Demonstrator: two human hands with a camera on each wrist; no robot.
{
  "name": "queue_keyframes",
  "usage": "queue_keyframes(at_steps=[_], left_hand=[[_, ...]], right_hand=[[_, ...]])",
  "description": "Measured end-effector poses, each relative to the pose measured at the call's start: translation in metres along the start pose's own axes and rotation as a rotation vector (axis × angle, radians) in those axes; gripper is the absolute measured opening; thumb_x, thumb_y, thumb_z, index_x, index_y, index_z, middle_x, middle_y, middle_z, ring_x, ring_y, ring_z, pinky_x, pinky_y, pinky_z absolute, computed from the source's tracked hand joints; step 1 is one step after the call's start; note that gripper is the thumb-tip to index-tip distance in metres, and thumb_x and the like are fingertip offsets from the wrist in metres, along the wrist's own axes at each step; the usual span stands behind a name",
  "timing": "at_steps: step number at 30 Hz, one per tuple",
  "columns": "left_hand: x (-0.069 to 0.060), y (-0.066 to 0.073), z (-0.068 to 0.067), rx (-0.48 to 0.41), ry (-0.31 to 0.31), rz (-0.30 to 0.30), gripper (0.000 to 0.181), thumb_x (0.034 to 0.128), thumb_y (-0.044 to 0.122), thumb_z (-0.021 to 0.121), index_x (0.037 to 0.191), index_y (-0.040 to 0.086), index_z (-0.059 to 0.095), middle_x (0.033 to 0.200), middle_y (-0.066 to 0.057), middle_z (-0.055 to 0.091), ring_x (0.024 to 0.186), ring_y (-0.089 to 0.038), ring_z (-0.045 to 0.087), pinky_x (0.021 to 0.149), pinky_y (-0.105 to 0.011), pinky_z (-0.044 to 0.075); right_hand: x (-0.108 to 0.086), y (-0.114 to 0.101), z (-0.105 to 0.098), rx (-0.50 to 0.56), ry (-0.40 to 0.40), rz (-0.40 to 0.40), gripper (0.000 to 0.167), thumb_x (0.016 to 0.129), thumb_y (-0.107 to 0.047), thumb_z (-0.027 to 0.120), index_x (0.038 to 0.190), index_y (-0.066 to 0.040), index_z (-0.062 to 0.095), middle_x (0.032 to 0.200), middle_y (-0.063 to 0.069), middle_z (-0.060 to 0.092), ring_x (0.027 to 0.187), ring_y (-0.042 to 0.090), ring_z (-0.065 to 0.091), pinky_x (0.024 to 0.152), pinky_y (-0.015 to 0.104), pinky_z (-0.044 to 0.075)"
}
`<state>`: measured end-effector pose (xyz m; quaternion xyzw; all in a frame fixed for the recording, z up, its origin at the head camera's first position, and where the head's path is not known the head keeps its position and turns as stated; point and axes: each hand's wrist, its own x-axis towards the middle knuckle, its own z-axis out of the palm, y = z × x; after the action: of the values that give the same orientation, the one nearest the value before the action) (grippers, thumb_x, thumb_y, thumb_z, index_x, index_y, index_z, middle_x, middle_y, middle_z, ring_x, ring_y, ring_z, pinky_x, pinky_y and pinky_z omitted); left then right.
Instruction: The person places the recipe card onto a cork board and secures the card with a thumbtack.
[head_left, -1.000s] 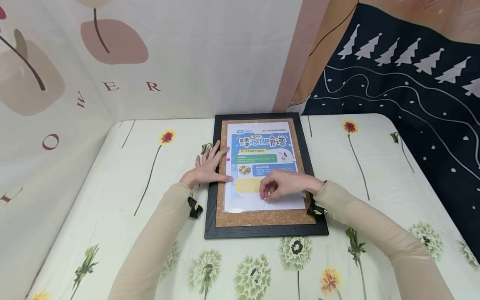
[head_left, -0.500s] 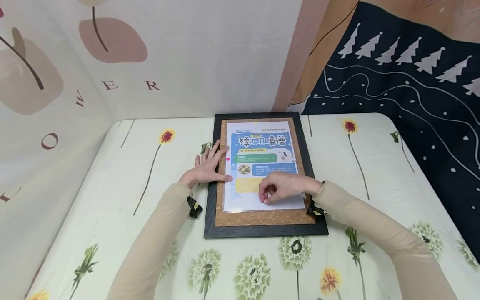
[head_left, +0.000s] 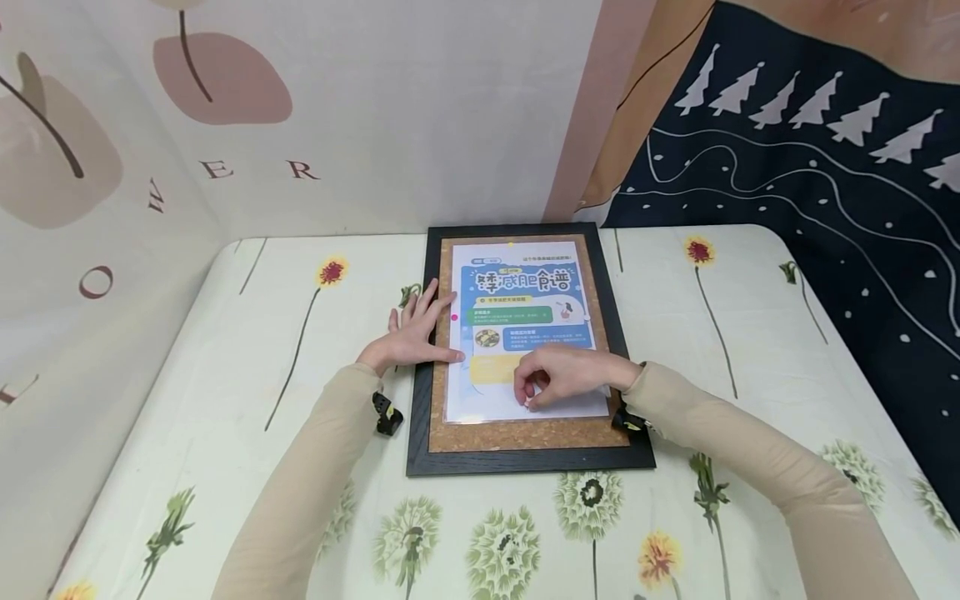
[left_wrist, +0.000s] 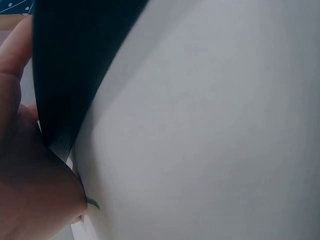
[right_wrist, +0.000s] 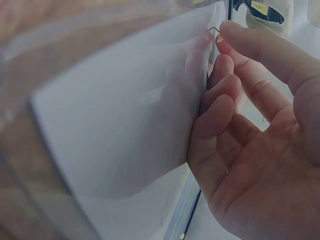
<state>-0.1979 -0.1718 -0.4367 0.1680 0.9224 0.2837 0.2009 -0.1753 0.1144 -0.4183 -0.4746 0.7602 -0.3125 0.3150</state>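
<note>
A laminated poster (head_left: pixel 487 404) with Chinese lettering lies on a cork board (head_left: pixel 525 435) in a black frame (head_left: pixel 525 462). My left hand (head_left: pixel 411 340) rests with spread fingers across the frame's left side, thumb and fingertips at the poster's left edge. Low on the poster, my right hand (head_left: pixel 566 373) pinches a small pale push pin (right_wrist: pixel 215 33) between thumb and index finger. In the right wrist view its thin point meets the sheet's glossy surface; how deep it sits cannot be seen. A pink pin (head_left: pixel 454 317) and a yellow pin (head_left: pixel 511 245) sit at the poster's left and top edges.
The board lies on a table with a flower-print cloth (head_left: pixel 315 500). Behind it hangs a pale curtain (head_left: pixel 412 125), and at the right a dark cloth (head_left: pixel 787 167) with white trees. A black wrist camera (head_left: pixel 387 414) is worn on the left wrist.
My right fingertips have shifted slightly toward the poster's lower edge and closer to the sheet, keeping the pinch. My left hand stays in place.
</note>
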Motion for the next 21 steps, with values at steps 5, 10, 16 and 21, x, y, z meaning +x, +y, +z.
queue_keyframes(at_steps=[5, 10, 16, 21], left_hand=[[0.000, -0.001, 0.000, -0.009, 0.002, 0.006, 0.103, 0.0807, 0.046, 0.074, 0.157, 0.018, 0.010, 0.159, -0.006, -0.020, 0.141, -0.039, -0.019, 0.103, -0.066, -0.014], [0.000, -0.001, 0.000, -0.012, 0.004, 0.009, 0.103, 0.0805, 0.046, 0.074, 0.157, 0.018, 0.010, 0.159, -0.006, -0.020, 0.141, -0.039, -0.019, 0.103, -0.066, -0.014], [0.000, -0.001, 0.000, -0.011, 0.004, 0.006, 0.103, 0.0804, 0.046, 0.074, 0.157, 0.018, 0.010, 0.159, -0.006, -0.020, 0.141, -0.039, -0.019, 0.103, -0.066, -0.014], [0.000, 0.000, 0.000, -0.003, 0.001, 0.000, 0.103, 0.0805, 0.046, 0.073, 0.157, 0.018, 0.010, 0.159, -0.005, -0.021, 0.141, -0.038, -0.020, 0.104, -0.065, -0.014]], right_hand=[[0.001, 0.001, 0.001, 0.006, 0.004, 0.005, 0.007, 0.084, -0.010, 0.075, 0.087, -0.015, 0.070, 0.077, -0.009, 0.057, 0.063, 0.008, 0.047, 0.059, 0.024, 0.039], [0.001, 0.004, 0.001, 0.060, 0.007, 0.005, 0.006, 0.085, -0.010, 0.075, 0.086, -0.014, 0.072, 0.078, -0.008, 0.059, 0.064, 0.009, 0.048, 0.060, 0.024, 0.040], [0.003, 0.009, 0.000, 0.193, -0.010, 0.017, 0.006, 0.083, -0.003, 0.075, 0.084, -0.009, 0.074, 0.079, -0.003, 0.064, 0.061, 0.009, 0.047, 0.059, 0.023, 0.039], [0.005, 0.010, -0.001, 0.263, -0.033, 0.051, 0.007, 0.081, 0.002, 0.075, 0.083, -0.005, 0.075, 0.078, 0.000, 0.065, 0.058, 0.009, 0.046, 0.057, 0.021, 0.038]])
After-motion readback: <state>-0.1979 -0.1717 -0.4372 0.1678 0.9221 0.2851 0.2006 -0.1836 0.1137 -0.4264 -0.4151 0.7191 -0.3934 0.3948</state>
